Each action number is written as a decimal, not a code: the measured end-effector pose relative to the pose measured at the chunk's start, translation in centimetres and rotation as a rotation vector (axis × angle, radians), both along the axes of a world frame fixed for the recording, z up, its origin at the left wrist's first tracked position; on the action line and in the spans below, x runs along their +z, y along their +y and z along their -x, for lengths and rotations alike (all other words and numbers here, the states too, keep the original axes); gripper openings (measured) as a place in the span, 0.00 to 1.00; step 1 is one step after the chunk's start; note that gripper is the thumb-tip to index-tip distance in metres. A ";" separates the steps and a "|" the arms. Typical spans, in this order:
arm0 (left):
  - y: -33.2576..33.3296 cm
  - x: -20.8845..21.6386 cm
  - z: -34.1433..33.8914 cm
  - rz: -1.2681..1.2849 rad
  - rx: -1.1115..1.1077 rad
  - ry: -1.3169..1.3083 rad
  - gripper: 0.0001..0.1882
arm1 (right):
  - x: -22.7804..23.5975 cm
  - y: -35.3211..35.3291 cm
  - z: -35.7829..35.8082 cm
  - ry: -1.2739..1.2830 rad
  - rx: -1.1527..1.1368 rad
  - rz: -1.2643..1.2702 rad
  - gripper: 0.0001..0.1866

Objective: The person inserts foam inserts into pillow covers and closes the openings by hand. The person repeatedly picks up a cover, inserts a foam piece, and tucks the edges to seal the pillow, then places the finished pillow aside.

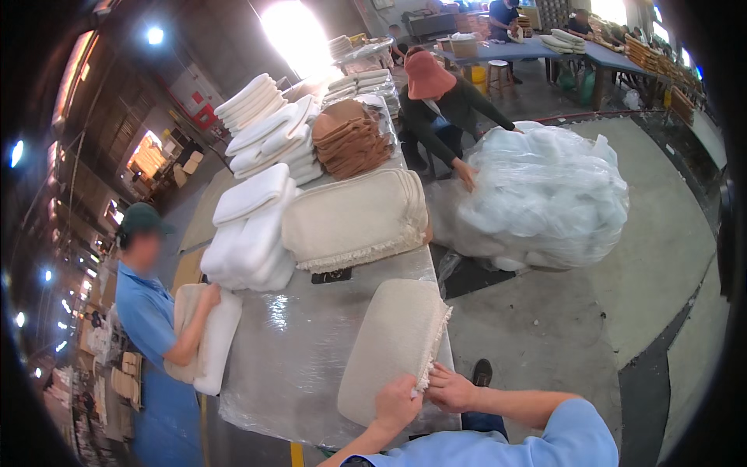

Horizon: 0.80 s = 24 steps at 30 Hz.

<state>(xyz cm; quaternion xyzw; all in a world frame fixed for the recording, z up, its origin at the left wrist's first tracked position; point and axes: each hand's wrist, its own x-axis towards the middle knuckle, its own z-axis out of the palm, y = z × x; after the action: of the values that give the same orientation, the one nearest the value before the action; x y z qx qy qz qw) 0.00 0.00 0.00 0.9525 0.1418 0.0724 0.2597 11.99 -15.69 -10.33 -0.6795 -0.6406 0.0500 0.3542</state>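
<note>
A beige cushion cover (389, 342) with a fringed edge lies on the plastic-covered table (296, 342) in front of me. My left hand (397, 403) is closed on the cover's near right edge, with a bit of white stuff showing at the fingertips. Close beside it, my right hand (453, 389) pinches the same fringed edge, its fingers bent; the fingertips are partly hidden. Beyond the cover rests a stack of similar fringed beige covers (354, 214).
Folded white padding (253, 226) and brown folded pieces (350, 140) are piled farther up the table. At left a co-worker (152, 296) handles a cushion piece (218, 335). Another, in a pink hat (428, 74), leans over a big plastic-wrapped white bundle (545, 198) on the floor.
</note>
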 end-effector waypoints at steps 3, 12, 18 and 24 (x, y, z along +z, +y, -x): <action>-1.3 0.2 0.1 0.011 -0.040 0.009 0.10 | -2.4 2.0 -0.6 -0.037 0.286 0.123 0.20; 1.0 1.1 -0.4 0.104 -0.151 0.150 0.08 | -3.0 7.7 -1.7 -0.033 0.442 0.118 0.20; 10.6 0.4 3.4 0.288 0.701 0.054 0.09 | -2.9 8.4 -1.2 -0.014 0.442 0.114 0.19; 8.2 -3.1 9.4 -0.109 0.516 0.268 0.20 | -3.0 9.2 -0.9 -0.022 0.408 0.109 0.19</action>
<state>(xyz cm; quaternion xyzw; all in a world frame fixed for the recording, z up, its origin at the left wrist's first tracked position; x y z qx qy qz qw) -9.44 8.18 -3.11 0.8985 0.4083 0.0171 0.1602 12.93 -6.53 -13.29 -0.5543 -0.7651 0.1479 0.2924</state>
